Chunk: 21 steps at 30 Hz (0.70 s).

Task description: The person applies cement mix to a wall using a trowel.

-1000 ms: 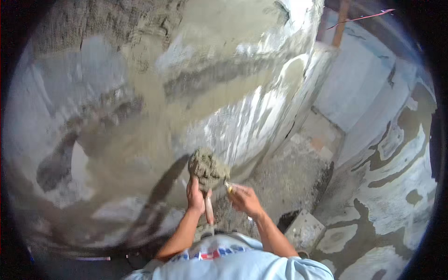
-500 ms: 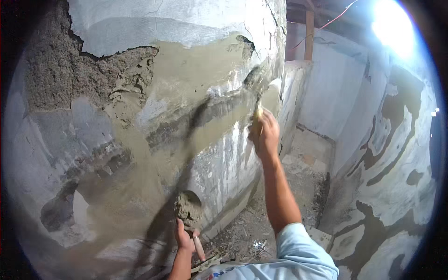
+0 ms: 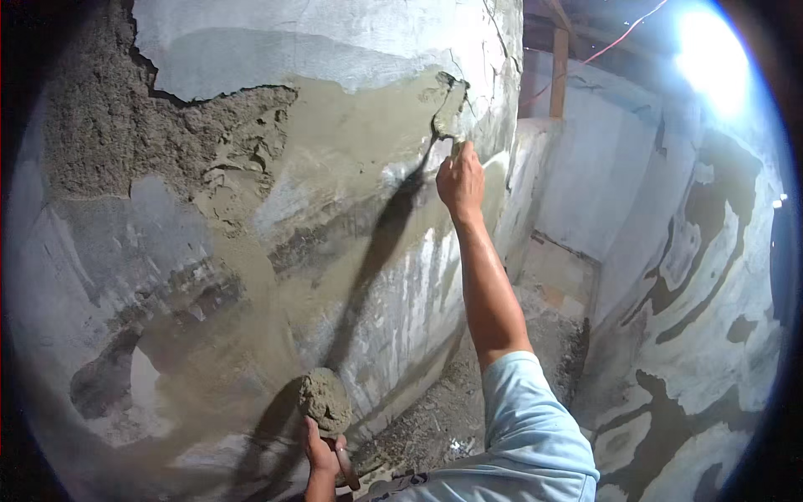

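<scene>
With my right hand (image 3: pixel 461 180) closed round its handle, a trowel (image 3: pixel 452 117) lies against the wall's upper right part, beside a dark chipped crack (image 3: pixel 452 80). Its blade is smeared with mortar, so its edges are hard to make out. Low down near the wall, my left hand (image 3: pixel 321 454) grips a second trowel by its handle (image 3: pixel 347 467). A rounded heap of wet mortar (image 3: pixel 324 400) covers that trowel's blade and hides it. The wall (image 3: pixel 351 125) around the right trowel carries damp, smoothed grey-brown mortar.
Rough bare render (image 3: pixel 92 125) shows at the upper left, bordered by peeling white plaster (image 3: pixel 251 50). Rubble litters the floor (image 3: pixel 418 418) below. A patchy wall (image 3: pixel 711 335) stands on the right, with a bright lamp (image 3: pixel 711 58) above and a red wire (image 3: pixel 619 38) near a wooden post (image 3: pixel 558 75).
My right hand has moved up with its trowel, which now lies against the wall by the crack. The left hand and its mortar heap have shifted slightly down and left in view.
</scene>
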Motion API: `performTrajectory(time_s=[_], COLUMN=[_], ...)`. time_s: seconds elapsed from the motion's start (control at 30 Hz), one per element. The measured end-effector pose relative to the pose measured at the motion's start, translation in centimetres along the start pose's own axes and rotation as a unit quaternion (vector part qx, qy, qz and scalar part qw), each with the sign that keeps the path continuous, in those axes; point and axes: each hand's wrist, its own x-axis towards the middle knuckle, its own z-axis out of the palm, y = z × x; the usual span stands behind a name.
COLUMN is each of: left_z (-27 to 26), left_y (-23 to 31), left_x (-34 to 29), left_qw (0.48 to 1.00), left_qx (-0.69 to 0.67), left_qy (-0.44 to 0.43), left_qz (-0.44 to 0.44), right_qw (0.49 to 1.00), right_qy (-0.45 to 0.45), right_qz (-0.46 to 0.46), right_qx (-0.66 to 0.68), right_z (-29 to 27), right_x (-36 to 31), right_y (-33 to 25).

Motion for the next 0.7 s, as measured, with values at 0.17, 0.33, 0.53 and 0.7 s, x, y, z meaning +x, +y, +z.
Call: performTrajectory(time_s=[0.17, 0.33, 0.53, 0.7], left_z=[1.0, 0.4, 3.1, 4.6], left_y=[-1.0, 0.1, 3.6, 4.5], left_x=[1.8, 3.7, 3.4, 2.0], left_qw=[0.999, 0.992, 0.971, 0.952], left_qx=[0.031, 0.015, 0.067, 0.116], left_qy=[-0.019, -0.099, -0.199, -0.237], left_qz=[-0.034, -0.075, -0.113, -0.153], right_qw=[0.982, 0.771, 0.661, 0.635], right_qy=[-0.097, -0.404, -0.526, -0.576], right_qz=[0.024, 0.327, 0.362, 0.352], right_qx=[0.163, 0.368, 0.394, 0.376], right_z=[-6.6, -15.2, -17.3, -17.6], right_x=[-6.3, -19.2, -27.8, -29.8], right_y=[2.2, 0.6, 2.3, 4.1])
